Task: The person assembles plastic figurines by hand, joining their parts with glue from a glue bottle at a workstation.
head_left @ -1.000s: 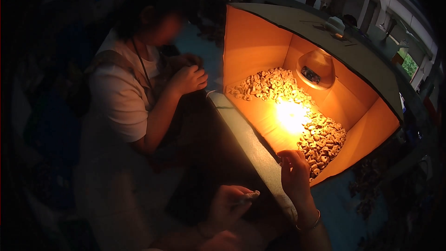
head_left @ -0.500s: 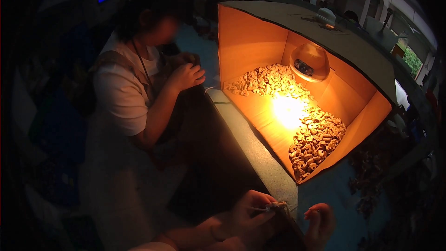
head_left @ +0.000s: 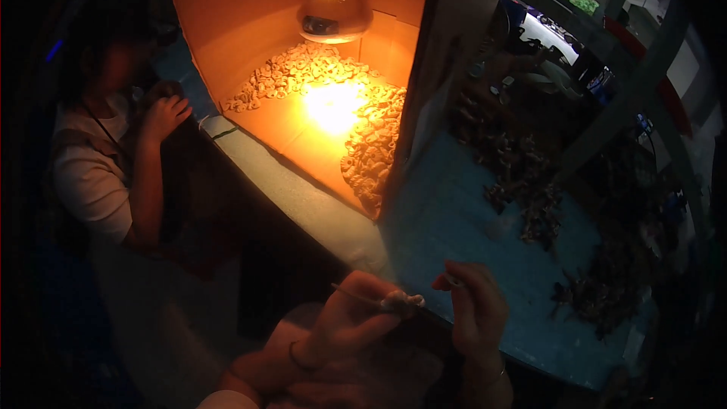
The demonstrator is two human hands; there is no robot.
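My left hand [head_left: 352,314] is closed, its fingertips pinching a small, lumpy pale piece [head_left: 401,301]. A thin stick [head_left: 354,295] runs back from that piece across the fingers. To its right and apart from it, my right hand [head_left: 475,307] is raised with thumb and forefinger pinched together. A tiny pale spot shows at those fingertips, too small and dim to name. Both hands are over the near edge of the table, in front of an open cardboard box [head_left: 250,19].
Inside the box, a glowing bulb [head_left: 333,11] hangs over many small tan pieces with holes [head_left: 303,68]. A co-worker [head_left: 113,129] sits at the left with hands raised. Dark clustered pieces [head_left: 530,197] lie on the blue-green tabletop [head_left: 454,204] at right.
The view has swung right, so the box and co-worker appear farther left and more of the right-hand tabletop shows. My left hand still pinches the pale piece; my right hand remains apart from it.
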